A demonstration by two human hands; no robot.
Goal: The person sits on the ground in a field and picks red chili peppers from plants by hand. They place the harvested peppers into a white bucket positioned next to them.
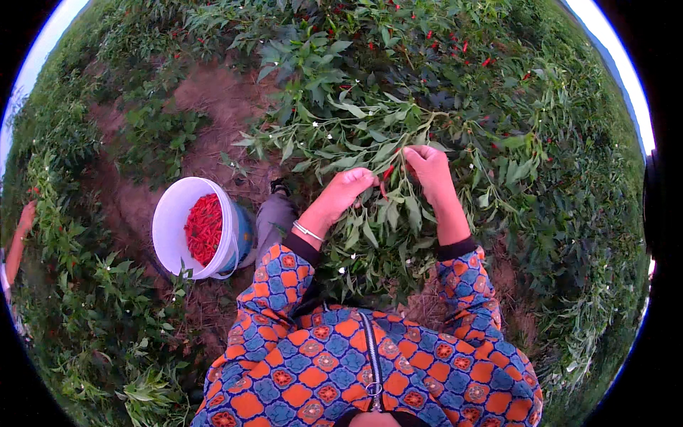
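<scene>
Head view: Two hands work at one leafy branch (414, 210). Left hand (343, 191): thumb and fingers closed in a pinch; item gripped, if any, cannot be determined. Right hand (428, 169): thumb and fingertips closed at the foliage; item gripped, if any, cannot be determined. One red pepper (388, 173) is located between the hands, among leaves. One bracelet (307, 231) encircles the left wrist. One white bucket (171, 228), left of the left hand, contains numerous peppers (204, 229), not individually countable.
</scene>
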